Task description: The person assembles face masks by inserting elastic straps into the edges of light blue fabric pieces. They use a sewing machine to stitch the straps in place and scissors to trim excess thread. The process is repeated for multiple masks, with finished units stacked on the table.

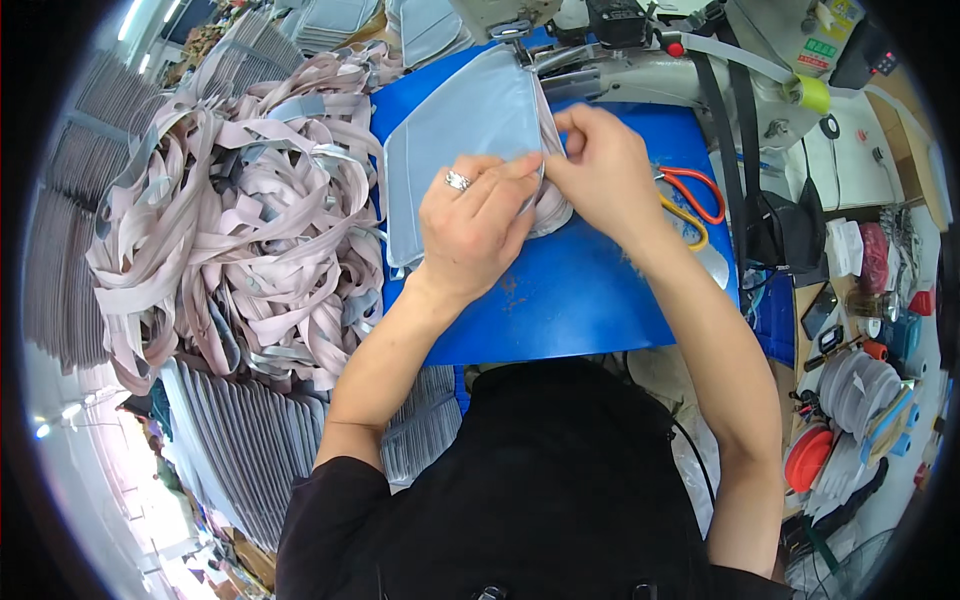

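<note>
A flat grey-blue fabric panel (465, 120) lies on the blue work surface (560, 315), its far corner under the presser foot (512, 32) of a sewing machine. My left hand (470, 220), with a ring on one finger, rests on the panel's near right part, thumb and fingers closed at the edge. Right beside it, my right hand (605, 165) pinches the same edge between thumb and bent fingers. Pale pinkish fabric strip (553, 208) runs along that side, partly hidden by my hands.
Heaped pinkish-grey strips (270, 215) crowd the left side. Stacked grey panels (245, 435) stand below them. Scissors with red and yellow handles (700, 176) lie right of my right hand. Black straps (742, 130) hang near the machine. Spools and small tools (860, 385) fill the far right.
</note>
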Available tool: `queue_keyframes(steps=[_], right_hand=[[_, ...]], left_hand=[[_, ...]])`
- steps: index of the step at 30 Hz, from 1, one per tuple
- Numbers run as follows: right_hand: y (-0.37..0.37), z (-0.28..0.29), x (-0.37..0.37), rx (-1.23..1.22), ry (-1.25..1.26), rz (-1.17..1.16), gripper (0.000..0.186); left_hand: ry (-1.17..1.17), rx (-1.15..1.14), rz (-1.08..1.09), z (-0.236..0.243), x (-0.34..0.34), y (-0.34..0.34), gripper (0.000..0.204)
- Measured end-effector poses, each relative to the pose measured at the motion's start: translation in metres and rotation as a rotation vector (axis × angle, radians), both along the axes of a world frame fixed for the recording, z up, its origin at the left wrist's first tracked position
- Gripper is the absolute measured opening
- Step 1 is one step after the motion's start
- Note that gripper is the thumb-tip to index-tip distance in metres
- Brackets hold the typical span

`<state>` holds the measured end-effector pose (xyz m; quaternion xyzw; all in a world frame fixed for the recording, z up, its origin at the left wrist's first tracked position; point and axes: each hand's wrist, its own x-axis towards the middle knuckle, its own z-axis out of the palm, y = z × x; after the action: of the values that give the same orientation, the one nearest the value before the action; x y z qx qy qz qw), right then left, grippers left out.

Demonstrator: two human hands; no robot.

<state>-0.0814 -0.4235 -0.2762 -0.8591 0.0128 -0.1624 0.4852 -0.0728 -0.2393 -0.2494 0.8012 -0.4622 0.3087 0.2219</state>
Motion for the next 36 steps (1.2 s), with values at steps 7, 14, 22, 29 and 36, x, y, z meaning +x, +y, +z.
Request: queue_keyframes(steps=[7, 14, 22, 29, 36], right_hand=[[0.002, -0.009, -0.038, 0.956, 0.315, 0.092, 0.025], [0.011, -0.018, -0.012, 1.144, 0.207, 0.162, 0.022], [0.018, -0.020, 0.040, 1.180, 0.163, 0.121, 0.021], [0.028, -0.012, 0.051, 1.208, 0.155, -0.062, 0.024], [0.028, -0.011, 0.059, 1.142, 0.164, -0.076, 0.026]], left_hand=[[-0.006, 0.126, -0.072, 0.007, 0.005, -0.020, 0.022], [-0.022, 0.230, -0.090, 0.024, 0.029, -0.026, 0.025], [-0.045, 0.342, -0.080, 0.035, 0.080, -0.030, 0.028], [-0.069, 0.307, -0.076, 0.028, 0.108, -0.024, 0.037], [0.204, 0.576, 0.169, 0.043, 0.104, 0.027, 0.076]])
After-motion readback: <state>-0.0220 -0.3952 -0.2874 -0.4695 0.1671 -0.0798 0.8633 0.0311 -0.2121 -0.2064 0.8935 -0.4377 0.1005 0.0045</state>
